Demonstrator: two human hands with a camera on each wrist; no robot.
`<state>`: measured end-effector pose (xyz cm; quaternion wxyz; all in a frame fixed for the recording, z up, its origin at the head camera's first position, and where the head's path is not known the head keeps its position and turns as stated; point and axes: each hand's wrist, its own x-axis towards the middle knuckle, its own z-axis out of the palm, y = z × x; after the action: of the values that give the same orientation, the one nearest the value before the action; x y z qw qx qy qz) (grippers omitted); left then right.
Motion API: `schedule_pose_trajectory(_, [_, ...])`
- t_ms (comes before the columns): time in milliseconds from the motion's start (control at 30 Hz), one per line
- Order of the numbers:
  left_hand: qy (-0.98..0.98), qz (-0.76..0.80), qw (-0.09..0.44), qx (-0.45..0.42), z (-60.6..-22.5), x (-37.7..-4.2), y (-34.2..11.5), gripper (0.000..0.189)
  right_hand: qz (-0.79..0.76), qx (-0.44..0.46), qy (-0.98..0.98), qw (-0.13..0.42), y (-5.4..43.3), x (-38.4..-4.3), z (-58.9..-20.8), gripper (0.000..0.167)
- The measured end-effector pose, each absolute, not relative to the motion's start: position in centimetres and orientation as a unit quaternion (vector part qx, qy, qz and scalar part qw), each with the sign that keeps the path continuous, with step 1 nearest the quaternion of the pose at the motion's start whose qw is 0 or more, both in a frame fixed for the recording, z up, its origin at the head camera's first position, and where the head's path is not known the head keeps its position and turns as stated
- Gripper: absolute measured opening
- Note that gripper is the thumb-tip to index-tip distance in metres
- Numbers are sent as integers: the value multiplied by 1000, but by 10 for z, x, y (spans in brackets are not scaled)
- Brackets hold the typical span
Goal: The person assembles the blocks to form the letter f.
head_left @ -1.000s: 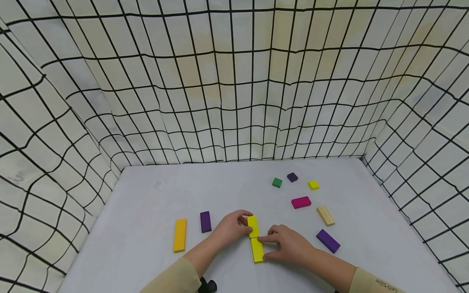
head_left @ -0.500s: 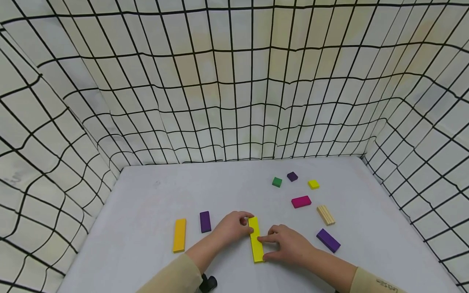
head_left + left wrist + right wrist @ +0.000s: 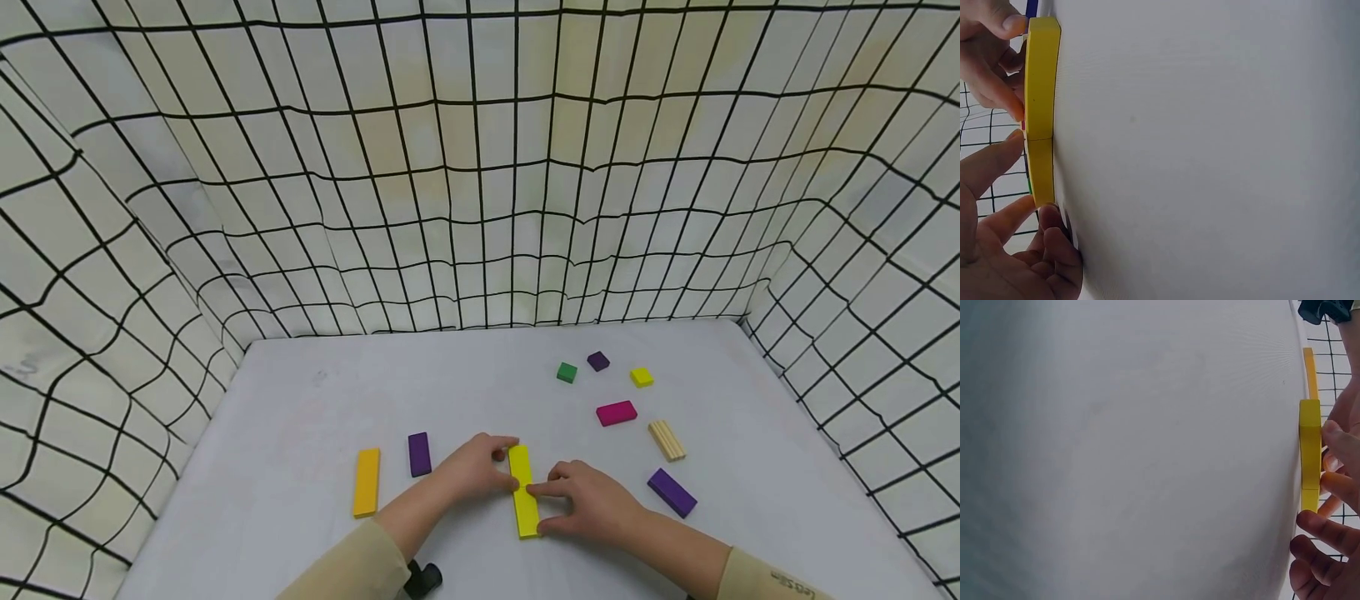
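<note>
At the near middle of the white table (image 3: 285, 400), the far yellow block (image 3: 519, 465) and the near yellow block (image 3: 527, 513) lie end to end, touching, and 2 hands are on them! The left hand (image 3: 474, 470) pinches the far piece, thumb by the seam, forefinger at the far end. The right hand (image 3: 592, 500) grips the near piece, thumb low, forefinger by the seam. Out left, 2 more: an orange block (image 3: 367, 482) beside a purple block (image 3: 419, 454).

nine coloured blocks (image 3: 527, 512), one ridged tan piece (image 3: 667, 441)
</note>
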<state>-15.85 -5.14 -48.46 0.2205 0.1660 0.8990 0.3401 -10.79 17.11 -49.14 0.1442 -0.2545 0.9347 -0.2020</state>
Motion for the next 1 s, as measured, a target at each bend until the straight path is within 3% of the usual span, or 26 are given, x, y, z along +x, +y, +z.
schedule_pose_trajectory(633, [902, 333, 214, 172, -484, -154, -52, 63, -190, -229, 945, 136, 169, -123, -493, 66])
schedule_pose_trajectory(1000, [906, 325, 214, 166, -483, -153, -52, 63, -176, -226, 950, 126, 164, -125, -494, 66])
